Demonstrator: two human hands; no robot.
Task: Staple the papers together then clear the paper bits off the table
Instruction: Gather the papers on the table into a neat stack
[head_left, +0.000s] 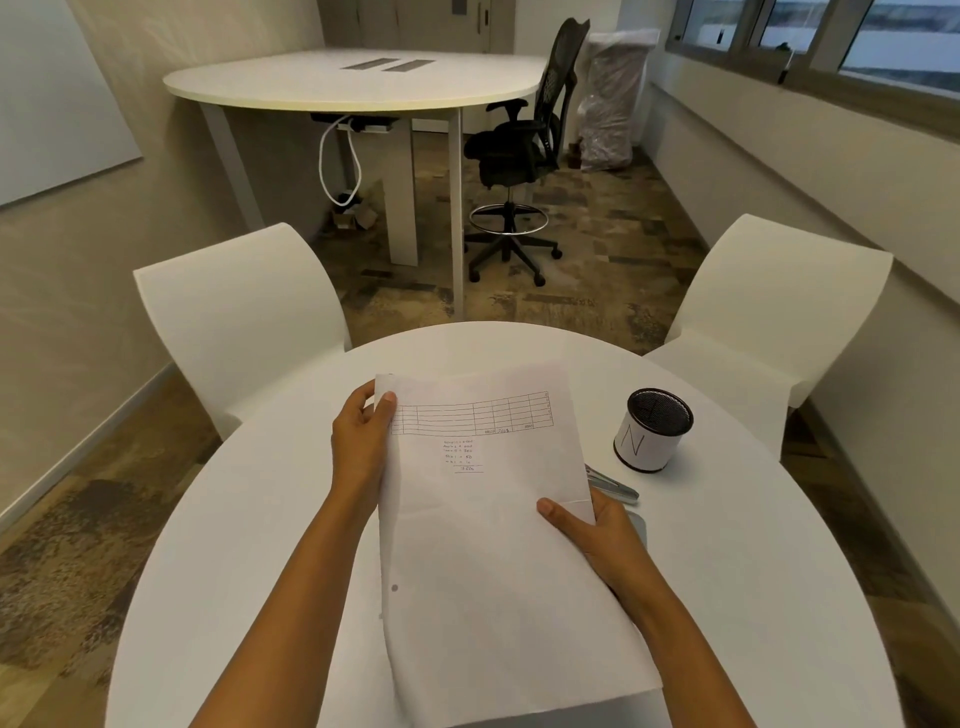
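The papers (493, 519) are held above the round white tabletop (260, 545), left hand (361, 441) pinching the top-left corner, right hand (597, 535) closed on the right edge. A stapler (613, 486) and mesh cup (652, 431) sit right; white chairs (244, 301) stand beyond.

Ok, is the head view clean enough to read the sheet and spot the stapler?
Head view: dim, even light, no glare; wide-angle bending at the edges; papers sharp but writing too small to read; stapler mostly hidden behind them, right hand beside it.
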